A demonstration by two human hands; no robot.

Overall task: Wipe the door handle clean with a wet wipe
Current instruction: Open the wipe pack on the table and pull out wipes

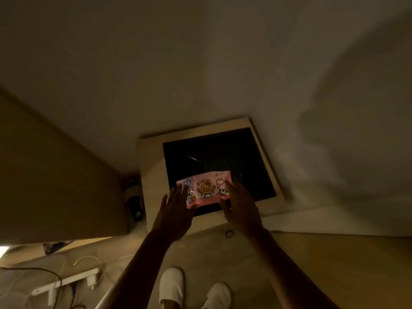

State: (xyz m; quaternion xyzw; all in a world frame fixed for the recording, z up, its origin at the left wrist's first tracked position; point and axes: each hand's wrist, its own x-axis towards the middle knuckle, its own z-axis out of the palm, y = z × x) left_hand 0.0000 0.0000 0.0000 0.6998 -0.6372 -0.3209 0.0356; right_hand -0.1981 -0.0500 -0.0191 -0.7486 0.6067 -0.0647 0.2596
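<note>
A dim, yellow-lit room seen from above, looking down at two bare forearms reaching forward. Between the two hands lies a pink pack of wet wipes, the brightest thing in view. Its left end carries a slanted word that looks like "Jaxd", though the letters are small and blurred. Other small blocks of print sit above the centre flap and near the right fingertips, too blurred to read. The pack's front shows cartoon figures: a white rabbit beside the left fingertips, a yellow duck on the rounded white centre flap, and a panda just beside the right fingertips.

The left hand has its fingers spread and extended, fingertips touching the pack's left end. The right hand has its fingers extended along the pack's right end, overlapping its edge. Neither hand is curled closed around the pack; whether it is lifted or resting cannot be told.

Beyond the fingertips the pack overlaps a black square panel set in a pale wooden frame by the wall.

Back towards the wrists, two white slippers show at the bottom edge, partly cut off. Left of the left forearm, a white power strip with cables lies on the floor. Dark shoes sit in shadow left of the frame, hard to make out.
</note>
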